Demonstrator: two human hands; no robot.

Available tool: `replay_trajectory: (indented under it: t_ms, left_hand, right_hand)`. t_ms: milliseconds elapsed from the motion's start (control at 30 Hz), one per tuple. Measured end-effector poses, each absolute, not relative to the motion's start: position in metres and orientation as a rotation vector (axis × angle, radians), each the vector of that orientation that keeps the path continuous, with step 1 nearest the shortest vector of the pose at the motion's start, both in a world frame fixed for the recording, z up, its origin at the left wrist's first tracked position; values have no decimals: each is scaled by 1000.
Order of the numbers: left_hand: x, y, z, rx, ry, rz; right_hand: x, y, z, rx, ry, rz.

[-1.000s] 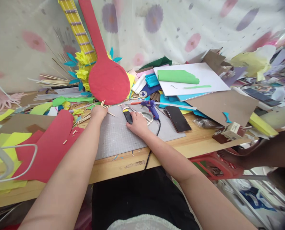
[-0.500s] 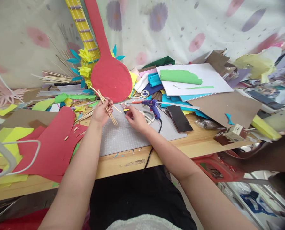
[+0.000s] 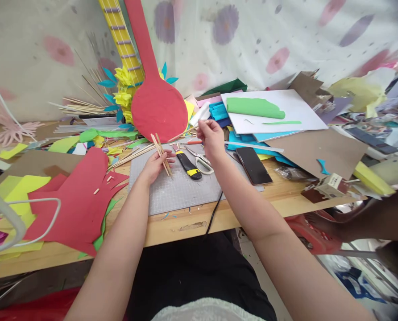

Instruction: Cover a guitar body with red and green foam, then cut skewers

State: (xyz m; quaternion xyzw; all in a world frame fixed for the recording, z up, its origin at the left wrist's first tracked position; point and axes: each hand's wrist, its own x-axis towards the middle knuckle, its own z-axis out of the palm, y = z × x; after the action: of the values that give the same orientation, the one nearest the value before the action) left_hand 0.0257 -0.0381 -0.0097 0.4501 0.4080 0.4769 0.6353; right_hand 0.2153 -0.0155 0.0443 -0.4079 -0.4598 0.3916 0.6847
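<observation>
My left hand (image 3: 157,166) is closed around a small bundle of thin wooden sticks (image 3: 161,151), tilted upright above the grey cutting mat (image 3: 159,196). To its right, my right hand (image 3: 213,139) is raised and pinches one wooden stick (image 3: 183,133) by its end; the stick points left, in front of the red paper banjo-like shape (image 3: 159,109). Between the hands a black and yellow utility knife (image 3: 188,165) lies on the mat, next to scissors with pale handles (image 3: 204,166). The glue gun's orange nozzle (image 3: 193,142) shows; my right hand hides most of its body.
A phone (image 3: 253,165) lies at the mat's right edge. White board (image 3: 275,125) with green crepe paper (image 3: 255,108) is behind it. Red paper scraps (image 3: 68,200) spread at the left, and a black cord (image 3: 214,213) hangs over the table's front edge.
My right hand has moved up and to the right, away from the left hand, now with a single stick. The utility knife has come into view. The camera has turned slightly left.
</observation>
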Motion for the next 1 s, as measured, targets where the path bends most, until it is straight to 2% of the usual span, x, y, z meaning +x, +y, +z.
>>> replay_trajectory:
  t_ms: [133,233,467,667,833,1000]
  left_hand:
    - [22,-31,-11,1065,981,1287]
    - [20,-30,-8,1205,997,1357]
    - [29,-34,-11,1452,927,1045]
    - [33,-35,-14,1462,960,920]
    - [38,-41,-14,1311,918,886]
    - [32,-40,-7,1121,857,711]
  right_hand:
    - [218,-9,66,-875,-1099,789]
    - [202,-13,63,-862,-1288,757]
    - [175,-25,35,-882,-1546,795]
    - [178,-23,19,-824,-1519,1055]
    - [176,-23,13,-838,-1461,1200]
    - [173,-20,11,-974,-1262,1301]
